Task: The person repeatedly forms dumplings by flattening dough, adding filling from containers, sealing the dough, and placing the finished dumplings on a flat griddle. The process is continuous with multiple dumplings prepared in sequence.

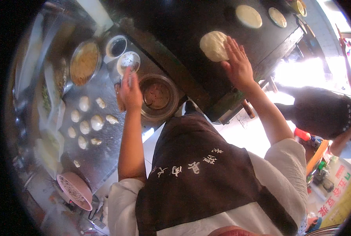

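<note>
My right hand [237, 62] lies flat, palm down, with its fingers on the right edge of a round flattened dough [213, 46] on the dark griddle [178, 17]. Two more flat rounds, a larger pale one [248, 16] and a smaller one [277, 17], lie farther up the griddle. Over the steel worktop, my left hand [130, 91] is beside a round basin [157, 94], its fingertips at the near rim of a white bowl [128, 62]. Whether it grips anything is not clear. A brown wooden piece [120, 98] shows beside its wrist.
Several dough balls [97, 122] dot the worktop [104, 156] at left. Around them stand a steel bowl of yellowish food [84, 63], a bowl of dark liquid [116, 47] and a pink basin [74, 191]. Another person in a dark apron [323, 112] is at the right.
</note>
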A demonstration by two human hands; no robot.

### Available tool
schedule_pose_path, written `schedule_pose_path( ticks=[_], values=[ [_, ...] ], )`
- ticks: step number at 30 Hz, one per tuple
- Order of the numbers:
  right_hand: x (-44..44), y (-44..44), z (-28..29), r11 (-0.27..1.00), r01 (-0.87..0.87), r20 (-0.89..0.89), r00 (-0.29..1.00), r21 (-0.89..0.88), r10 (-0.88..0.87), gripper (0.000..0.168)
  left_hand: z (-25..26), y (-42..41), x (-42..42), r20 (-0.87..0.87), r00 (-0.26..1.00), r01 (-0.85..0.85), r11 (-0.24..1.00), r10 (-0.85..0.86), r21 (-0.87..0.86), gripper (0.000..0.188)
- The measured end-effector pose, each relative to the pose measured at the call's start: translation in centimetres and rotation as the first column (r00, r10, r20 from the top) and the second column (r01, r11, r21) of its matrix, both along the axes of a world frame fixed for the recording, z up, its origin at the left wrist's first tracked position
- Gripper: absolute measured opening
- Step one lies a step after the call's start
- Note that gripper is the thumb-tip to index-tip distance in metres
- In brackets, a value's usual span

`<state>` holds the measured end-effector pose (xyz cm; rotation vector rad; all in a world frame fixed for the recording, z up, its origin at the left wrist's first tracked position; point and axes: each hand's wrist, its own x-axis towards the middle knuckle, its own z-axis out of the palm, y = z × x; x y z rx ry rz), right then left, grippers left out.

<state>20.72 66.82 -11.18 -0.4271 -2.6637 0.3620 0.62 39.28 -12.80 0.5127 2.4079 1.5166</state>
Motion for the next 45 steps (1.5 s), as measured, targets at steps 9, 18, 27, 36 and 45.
schedule_pose_path(
  ticks=[9, 18, 27, 36, 45],
  values=[
    [-5.0, 2.1, -2.3, 0.994, -0.110, 0.141, 0.984, 0.017, 0.106, 0.043, -9.8, -11.6, -4.6, -0.354, 0.912, -0.365, 0.803, 0.207, -0.471, 0.051],
    [-3.4, 1.6, -2.7, 0.973, 0.082, 0.129, 0.990, -0.215, -0.054, 0.048, -8.6, -11.7, -4.9, -0.294, 0.952, -0.079, 0.853, -0.090, -0.516, 0.055],
    [-24.7, -16.9, -2.8, 0.947, -0.273, 0.114, 0.949, -0.169, 0.293, 0.049, -3.7, -15.0, -0.3, 0.012, 0.999, -0.046, 0.973, 0.050, -0.228, 0.051],
    [-29.1, -18.0, -3.6, 0.960, -0.162, 0.150, 0.969, -0.226, 0.199, 0.048, -3.0, -16.9, 1.5, 0.163, 0.985, -0.057, 0.998, 0.060, -0.024, 0.049],
    [-8.0, -0.8, -2.8, 0.964, 0.265, -0.307, 0.920, 0.030, -0.243, 0.013, -3.2, -17.8, 2.1, -0.028, 1.000, -0.006, 0.999, 0.007, 0.053, 0.050]
  ],
)
